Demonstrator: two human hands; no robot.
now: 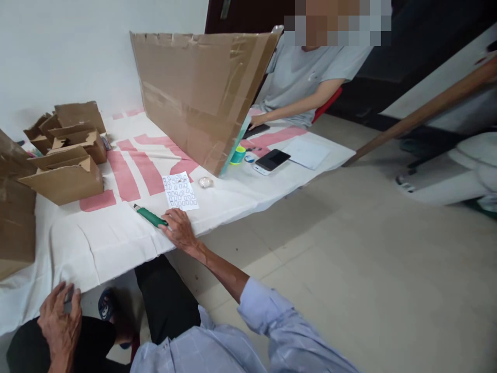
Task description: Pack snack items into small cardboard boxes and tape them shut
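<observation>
A green utility knife (150, 216) lies on the cloth-covered table (233, 194), its metal tip pointing away to the left. My right hand (179, 228) is closed at the knife's rear end, with the fingertips on the handle. Just beyond that hand is a white sheet with rows of small drawn shapes (180, 190). A small pale, roundish lump (205, 182) sits to the right of the sheet. My left hand (62, 316) is over my knee at the table's front edge, empty, its fingers bent and apart.
A large cardboard panel (194, 88) stands on the table. Small open cardboard boxes (70, 181) and a bigger carton (15, 217) are at left. Beyond the panel are a phone (273, 160), a tape roll (238, 155), paper (306, 151) and a seated person (306, 77).
</observation>
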